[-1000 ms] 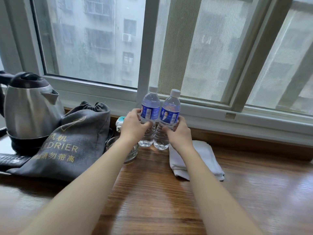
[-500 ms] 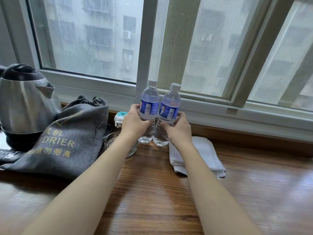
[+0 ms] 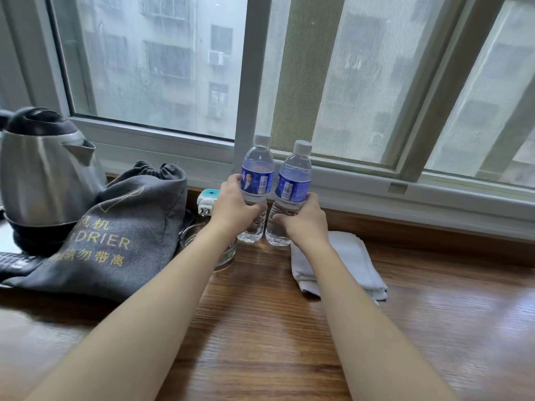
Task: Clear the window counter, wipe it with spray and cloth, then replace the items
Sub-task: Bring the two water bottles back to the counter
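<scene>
Two clear water bottles with blue labels and white caps stand upright side by side at the back of the wooden window counter (image 3: pixel 260 337). My left hand (image 3: pixel 231 206) grips the left bottle (image 3: pixel 257 169) around its lower half. My right hand (image 3: pixel 304 221) grips the right bottle (image 3: pixel 296 178) the same way. Both bottle bases appear to touch the counter. A folded white cloth (image 3: pixel 353 261) lies just right of the bottles, partly under my right forearm.
A grey drawstring bag (image 3: pixel 115 235) leans against a steel kettle (image 3: pixel 43 175) at the left. A glass ashtray (image 3: pixel 223 253) and a small white plug device (image 3: pixel 207 199) sit behind my left wrist. A dark remote (image 3: pixel 14 261) lies far left. The window frame (image 3: pixel 376 180) runs behind.
Both hands kept their grip while the bottles turned slightly, their labels now facing differently. The view shifted a little to the left and down.
</scene>
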The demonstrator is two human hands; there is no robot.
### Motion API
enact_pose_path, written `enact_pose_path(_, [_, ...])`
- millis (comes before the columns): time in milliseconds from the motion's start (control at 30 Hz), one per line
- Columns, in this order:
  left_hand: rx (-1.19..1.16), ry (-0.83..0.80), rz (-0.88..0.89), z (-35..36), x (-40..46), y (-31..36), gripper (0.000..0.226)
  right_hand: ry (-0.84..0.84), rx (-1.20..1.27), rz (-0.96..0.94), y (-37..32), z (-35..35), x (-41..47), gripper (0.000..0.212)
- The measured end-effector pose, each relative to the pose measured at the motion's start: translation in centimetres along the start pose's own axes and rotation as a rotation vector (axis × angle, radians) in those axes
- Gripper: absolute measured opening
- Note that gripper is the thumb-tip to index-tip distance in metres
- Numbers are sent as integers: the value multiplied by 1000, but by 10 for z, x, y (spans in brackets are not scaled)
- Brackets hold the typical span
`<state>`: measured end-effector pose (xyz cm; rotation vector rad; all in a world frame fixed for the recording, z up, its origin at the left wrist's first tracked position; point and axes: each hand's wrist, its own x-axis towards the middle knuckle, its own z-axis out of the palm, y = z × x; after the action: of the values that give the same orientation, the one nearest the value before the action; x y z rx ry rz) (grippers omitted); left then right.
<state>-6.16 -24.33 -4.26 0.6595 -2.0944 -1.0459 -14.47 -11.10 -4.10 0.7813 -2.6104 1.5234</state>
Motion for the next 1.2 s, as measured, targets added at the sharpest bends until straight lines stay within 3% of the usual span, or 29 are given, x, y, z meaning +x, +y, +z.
enact_pose_path(100, [-46,-47,-22,-2,-1,2,68,15,-27,-15,-1,3,0,58])
enact_pose_path(267, [-29,-36,-24,-2,-1,0,86,-46,20,27,-2,3,-2,55])
enact_pose_path(500, [1,-43,-8,0,-8,4,75,-2,-37,26,1,5,1,59])
enact_pose_path(667, [21,-53,-19,-1,-7,1,79,-42,-12,49,3,3,2,40])
enact_pose_path(933, [49,-55,12,1,-8,-2,83,-20,-74,55,0,9,-1,63])
enact_pose_path(1067, [11,-75,-39,0,-9,-4,82,-65,-57,62,4,7,-3,56])
enact_pose_path(1200, [83,-5,-29,0,-8,-9,84,-4,-81,50,7,9,-2,61])
